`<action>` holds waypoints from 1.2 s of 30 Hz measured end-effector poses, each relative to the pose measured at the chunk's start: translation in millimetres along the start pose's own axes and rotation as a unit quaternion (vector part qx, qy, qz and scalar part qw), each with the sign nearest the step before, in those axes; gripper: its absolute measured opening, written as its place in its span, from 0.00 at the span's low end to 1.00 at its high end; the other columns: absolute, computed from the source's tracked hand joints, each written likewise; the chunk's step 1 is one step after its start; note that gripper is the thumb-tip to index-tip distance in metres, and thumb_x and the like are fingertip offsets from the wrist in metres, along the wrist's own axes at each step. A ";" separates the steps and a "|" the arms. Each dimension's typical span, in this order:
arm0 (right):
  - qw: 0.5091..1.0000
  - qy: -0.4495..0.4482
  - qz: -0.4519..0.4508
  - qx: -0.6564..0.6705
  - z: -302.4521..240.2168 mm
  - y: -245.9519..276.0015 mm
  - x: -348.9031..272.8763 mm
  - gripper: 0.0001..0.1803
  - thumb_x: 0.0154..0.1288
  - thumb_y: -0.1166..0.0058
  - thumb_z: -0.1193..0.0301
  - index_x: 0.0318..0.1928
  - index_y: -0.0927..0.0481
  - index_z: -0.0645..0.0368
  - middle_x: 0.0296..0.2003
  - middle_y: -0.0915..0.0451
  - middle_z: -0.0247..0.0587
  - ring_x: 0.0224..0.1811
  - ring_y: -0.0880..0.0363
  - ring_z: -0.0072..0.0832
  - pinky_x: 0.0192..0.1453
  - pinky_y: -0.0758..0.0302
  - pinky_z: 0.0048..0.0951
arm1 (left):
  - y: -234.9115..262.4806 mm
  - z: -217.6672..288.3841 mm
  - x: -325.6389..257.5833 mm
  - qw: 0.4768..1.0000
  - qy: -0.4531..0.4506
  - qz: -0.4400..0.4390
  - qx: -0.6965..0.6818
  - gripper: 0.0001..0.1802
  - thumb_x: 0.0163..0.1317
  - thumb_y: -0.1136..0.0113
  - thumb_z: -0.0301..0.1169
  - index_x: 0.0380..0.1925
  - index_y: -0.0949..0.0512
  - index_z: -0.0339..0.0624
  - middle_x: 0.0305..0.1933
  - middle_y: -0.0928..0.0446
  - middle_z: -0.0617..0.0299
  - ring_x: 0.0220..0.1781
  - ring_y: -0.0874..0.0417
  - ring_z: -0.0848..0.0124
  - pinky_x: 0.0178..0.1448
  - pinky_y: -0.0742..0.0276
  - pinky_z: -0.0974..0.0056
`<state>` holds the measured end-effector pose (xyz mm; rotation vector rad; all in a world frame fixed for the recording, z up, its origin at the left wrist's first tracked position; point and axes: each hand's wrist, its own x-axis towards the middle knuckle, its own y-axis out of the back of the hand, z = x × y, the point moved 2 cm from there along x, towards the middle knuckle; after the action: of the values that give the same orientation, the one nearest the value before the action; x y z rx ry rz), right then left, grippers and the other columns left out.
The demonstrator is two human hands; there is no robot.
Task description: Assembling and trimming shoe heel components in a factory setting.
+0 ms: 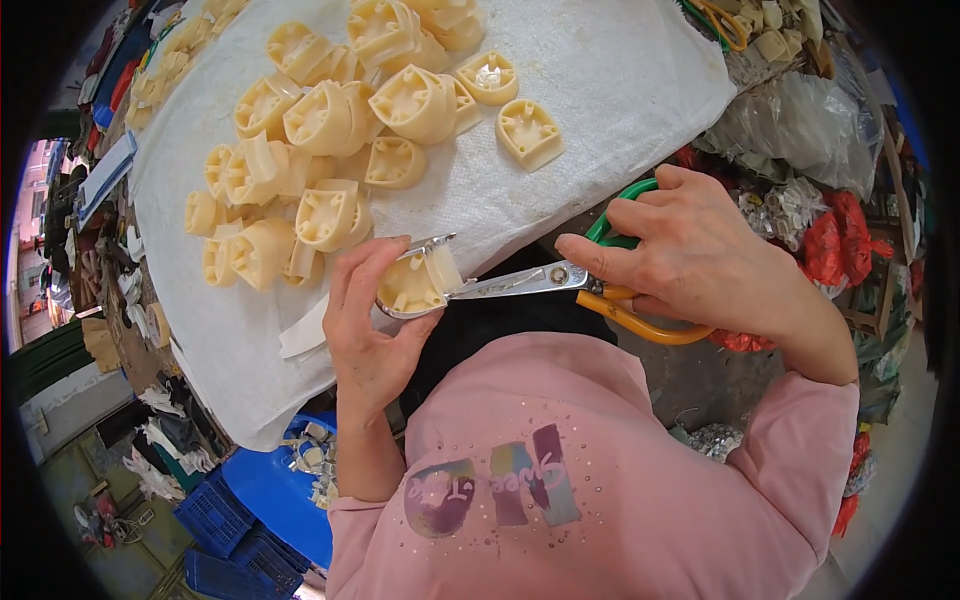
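Observation:
My left hand (pixel 368 315) is closed on a cream plastic piece (pixel 412 288) with a shiny silver rim and a pale strip at its right side. A pair of scissors (pixel 530 281) with one green and one orange handle is in my right hand, fingers through the loops. Its metal blades reach the right edge of the plastic piece, and their tips are partly hidden there. My right hand (pixel 690 240) is off the table's front right edge. Just beyond the left hand lies a heap of similar cream pieces (pixel 325 118), with a single piece (pixel 530 133) apart at its right.
A white woven sheet (pixel 640 70) covers the table, with a white strip (pixel 305 335) near its front edge. Below stand a blue tub (pixel 270 485) holding small pieces and dark blue crates (pixel 215 512). Clear plastic bags (pixel 800 125) and red bags (pixel 840 240) crowd the right.

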<state>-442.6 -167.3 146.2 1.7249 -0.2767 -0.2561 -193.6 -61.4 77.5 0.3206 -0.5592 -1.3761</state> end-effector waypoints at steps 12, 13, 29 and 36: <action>1.000 -0.010 -0.016 -0.003 3.8 -11.7 -8.9 0.17 0.48 0.39 0.64 0.41 0.22 0.53 0.20 0.29 0.30 0.22 0.26 0.29 0.29 0.31 0.31 | -5.6 -2.9 2.5 0.999 0.016 0.030 -0.004 0.33 0.35 0.32 0.17 0.49 0.25 0.39 0.49 0.26 0.52 0.51 0.23 0.57 0.56 0.28 0.61; 0.999 -0.029 -0.016 0.013 5.6 -14.3 -11.6 0.18 0.48 0.38 0.64 0.42 0.22 0.52 0.21 0.29 0.30 0.22 0.26 0.29 0.29 0.31 0.32 | -4.7 -4.7 1.7 0.999 0.016 0.030 -0.004 0.33 0.35 0.32 0.17 0.49 0.25 0.39 0.49 0.26 0.52 0.51 0.23 0.57 0.56 0.28 0.61; 0.430 -0.142 0.352 0.819 5.3 -89.5 -20.0 0.44 0.53 0.41 0.63 0.71 0.44 0.54 0.43 0.32 0.36 0.43 0.34 0.24 0.51 0.35 0.26 | -46.0 0.0 22.7 0.981 -0.031 0.040 0.185 0.36 0.36 0.27 0.23 0.52 0.26 0.38 0.50 0.31 0.52 0.52 0.29 0.57 0.57 0.31 0.60; 0.481 -0.132 0.346 0.795 -10.4 -78.9 12.1 0.42 0.55 0.55 0.73 0.71 0.52 0.67 0.54 0.29 0.48 0.59 0.30 0.35 0.69 0.40 0.35 | -49.6 -0.5 22.4 0.978 -0.014 -0.007 0.207 0.38 0.39 0.28 0.24 0.56 0.29 0.37 0.50 0.32 0.50 0.53 0.29 0.55 0.56 0.31 0.58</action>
<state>-424.7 -148.6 70.1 3.1111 -1.8863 0.6215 -232.4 -92.3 55.0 0.6433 -0.8707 -1.2731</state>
